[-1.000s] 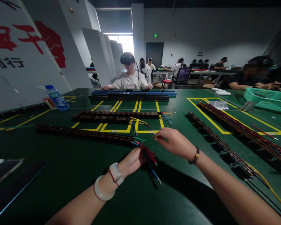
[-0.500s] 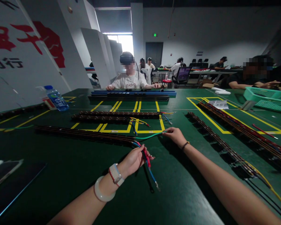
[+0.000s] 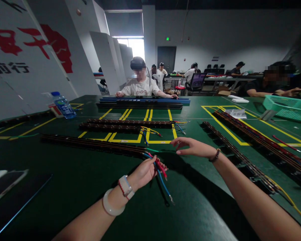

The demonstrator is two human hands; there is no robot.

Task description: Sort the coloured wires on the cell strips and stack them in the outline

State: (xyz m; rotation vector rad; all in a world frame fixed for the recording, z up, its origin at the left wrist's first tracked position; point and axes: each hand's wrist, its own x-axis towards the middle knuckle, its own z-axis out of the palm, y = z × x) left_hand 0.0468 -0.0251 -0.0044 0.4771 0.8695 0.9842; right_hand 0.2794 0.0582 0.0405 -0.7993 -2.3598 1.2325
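My left hand [image 3: 147,170] is closed around a red wire [image 3: 162,169] and a blue wire [image 3: 165,187], whose metal terminals hang free over the table. Both wires come from the near end of a long dark bar assembly [image 3: 95,144] lying across the table to the left. From that same end a green wire [image 3: 153,150] runs to the right, its tip hard to make out. Just beyond it my right hand [image 3: 190,147] hovers with fingers apart and nothing visible in them.
Two shorter wired bars [image 3: 125,124] lie ahead within yellow tape lines. More long bars [image 3: 238,154] lie to the right, near a green basket [image 3: 286,108]. A bottle [image 3: 64,105] stands at left. Across the table a person [image 3: 140,83] sits behind blue and black rails [image 3: 142,102].
My right hand has let go of the green wire and moved slightly right, its fingers opening. My left hand keeps its hold while the red and blue wire ends have spread apart.
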